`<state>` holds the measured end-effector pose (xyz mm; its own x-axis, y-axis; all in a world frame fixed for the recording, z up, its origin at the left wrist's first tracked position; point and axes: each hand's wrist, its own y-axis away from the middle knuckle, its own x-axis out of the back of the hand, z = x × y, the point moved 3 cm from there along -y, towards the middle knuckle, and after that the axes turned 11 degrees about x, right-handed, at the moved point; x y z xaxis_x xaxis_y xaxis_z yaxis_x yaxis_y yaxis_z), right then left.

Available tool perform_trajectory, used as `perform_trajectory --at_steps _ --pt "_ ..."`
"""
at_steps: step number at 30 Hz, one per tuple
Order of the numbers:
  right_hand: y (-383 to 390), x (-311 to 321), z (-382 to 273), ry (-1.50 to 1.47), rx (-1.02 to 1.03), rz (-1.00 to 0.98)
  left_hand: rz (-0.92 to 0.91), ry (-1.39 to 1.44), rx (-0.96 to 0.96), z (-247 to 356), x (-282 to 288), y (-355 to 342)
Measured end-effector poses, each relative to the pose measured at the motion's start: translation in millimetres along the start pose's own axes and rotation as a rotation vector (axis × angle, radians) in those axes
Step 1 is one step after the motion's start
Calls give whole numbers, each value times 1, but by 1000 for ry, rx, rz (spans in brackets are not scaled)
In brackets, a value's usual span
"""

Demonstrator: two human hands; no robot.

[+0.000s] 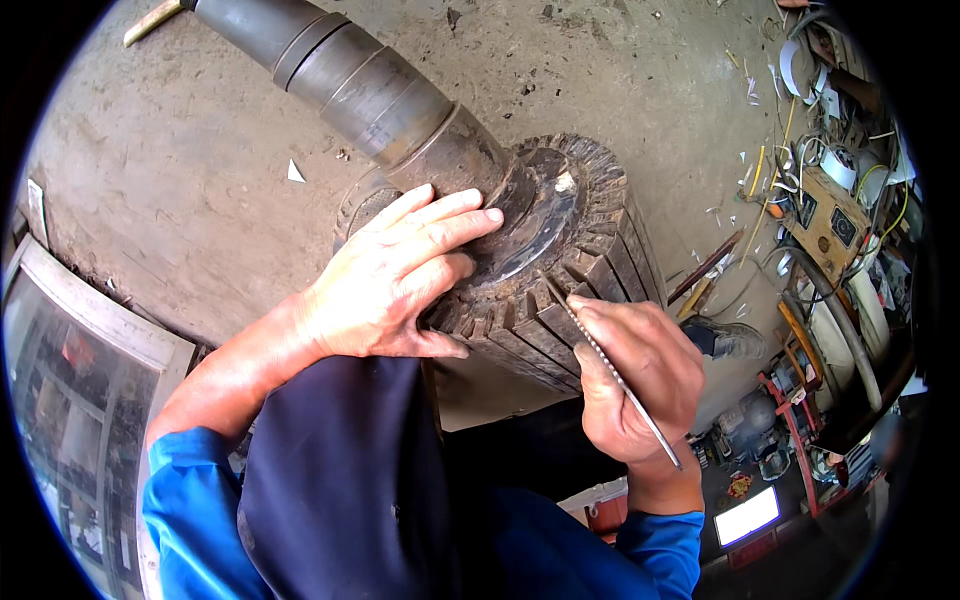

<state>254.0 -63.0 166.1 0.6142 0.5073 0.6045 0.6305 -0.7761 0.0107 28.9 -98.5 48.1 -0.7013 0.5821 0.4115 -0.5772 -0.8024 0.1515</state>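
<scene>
Scraping at a slot: this seems the step in hand, one gap at a time, in the toothed rim of the slotted rotor core [605, 275].
Right hand [650, 370]: fingers and thumb drawn together in a firm pinch on a thin ribbed metal rod [625, 386], whose lower end sticks out past the palm.
Rod tip: at the mouth of a slot on the near right of the rim; how deep it reaches, I cannot tell.
Left hand [370, 285]: fingers extended and a little apart, laid over the base of the steel shaft [390, 110] and the dark inner ring [530, 252], thumb spread toward the rim; gripping nothing, probably steadying.
Rotor position: mid-view, just beyond the person's lap, toothed face up, shaft slanting to the upper left; what bears its weight is hidden.
Next stroke: calls for the rod in line with the gap, light pressure along its length, and the left palm bracing against any roll.
Likely trouble: the tip could skid off a tooth toward the left thumb, or the rod could bend if levered sideways.
</scene>
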Motion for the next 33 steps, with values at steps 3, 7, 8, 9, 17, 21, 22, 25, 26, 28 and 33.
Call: perform_trajectory --at_steps 3,7,8,9,17,21,22,25,26,28,33 --pt "3 5 -6 -36 -68 32 -25 -2 16 2 0 2" --pt "5 10 -22 51 -16 10 -12 -6 6 2 2 0" --pt "4 9 -22 53 29 -12 -18 -5 9 1 2 2" --pt "6 9 -12 -31 -38 23 -21 -4 9 2 1 2" --pt "19 -12 -9 63 11 67 -30 -31 25 2 1 0" --pt "28 -3 -14 10 -20 79 -49 -43 27 1 0 3" --pt "31 2 -13 -1 -39 73 -43 -43 25 0 1 3" --pt "34 8 -5 12 -56 40 -51 -59 25 3 3 -1" --pt "33 4 -5 39 -40 38 -52 -54 34 3 2 0" --pt "31 -3 -1 92 15 55 -47 -46 41 4 0 0" --pt "57 -16 2 39 65 195 -57 -43 41 1 1 3"
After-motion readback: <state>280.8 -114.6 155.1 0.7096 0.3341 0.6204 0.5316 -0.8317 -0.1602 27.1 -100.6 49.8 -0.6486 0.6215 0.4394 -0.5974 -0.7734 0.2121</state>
